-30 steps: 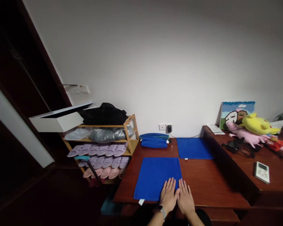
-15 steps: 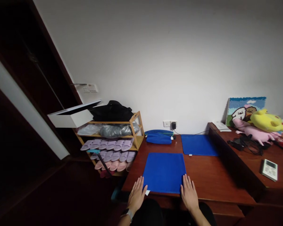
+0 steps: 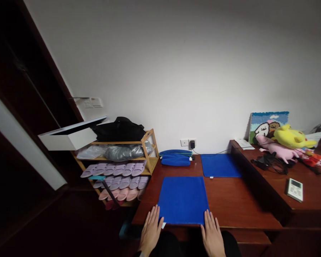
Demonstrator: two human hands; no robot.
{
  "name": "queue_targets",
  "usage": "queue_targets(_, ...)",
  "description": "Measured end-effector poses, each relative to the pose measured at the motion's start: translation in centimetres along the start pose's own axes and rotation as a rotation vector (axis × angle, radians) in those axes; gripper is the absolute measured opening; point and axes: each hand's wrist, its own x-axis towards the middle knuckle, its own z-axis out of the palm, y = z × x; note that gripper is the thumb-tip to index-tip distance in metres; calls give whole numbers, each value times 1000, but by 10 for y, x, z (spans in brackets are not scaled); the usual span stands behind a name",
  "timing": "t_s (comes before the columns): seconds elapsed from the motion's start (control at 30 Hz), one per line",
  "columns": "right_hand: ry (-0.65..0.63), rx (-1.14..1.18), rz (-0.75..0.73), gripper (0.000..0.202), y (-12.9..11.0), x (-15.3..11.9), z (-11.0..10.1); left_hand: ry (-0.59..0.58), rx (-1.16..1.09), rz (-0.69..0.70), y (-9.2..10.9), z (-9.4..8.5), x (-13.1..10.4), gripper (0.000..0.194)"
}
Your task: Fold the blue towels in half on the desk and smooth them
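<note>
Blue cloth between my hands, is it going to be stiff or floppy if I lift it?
The near blue cloth is probably floppy and light, since it looks like thin fabric. It seems unlikely to roll or tip, lying flat on the table.

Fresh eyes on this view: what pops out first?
Probably the bright blue cloth lying flat at the near edge of the brown table, with the left hand and right hand at its near corners. Next, the yellow plush toy piled with a pink one at far right. Then the rows of lilac and pink slippers on the wooden rack at left.
</note>
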Motion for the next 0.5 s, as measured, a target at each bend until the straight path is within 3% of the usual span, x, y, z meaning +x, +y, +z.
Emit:
queue_targets(0.07,8,7,3,66,0,-1,2,8,-29,58,25,-10,16,63)
queue_targets(0.17,-10,22,18,69,0,1,1,-54,-101,206,85,-19,51,60)
queue_targets(0.27,-81,47,58,72,-3,4,-4,-165,-205,354,153,-13,86,58)
queue_targets(0.33,-146,70,90,70,-3,6,-9,-227,-261,374,189,-2,100,58)
queue_targets(0.4,-210,117,126,66,1,10,-15,-277,-290,347,210,11,105,58)
queue_targets(0.5,-243,259,203,63,13,28,-27,-317,-285,321,219,29,100,57)
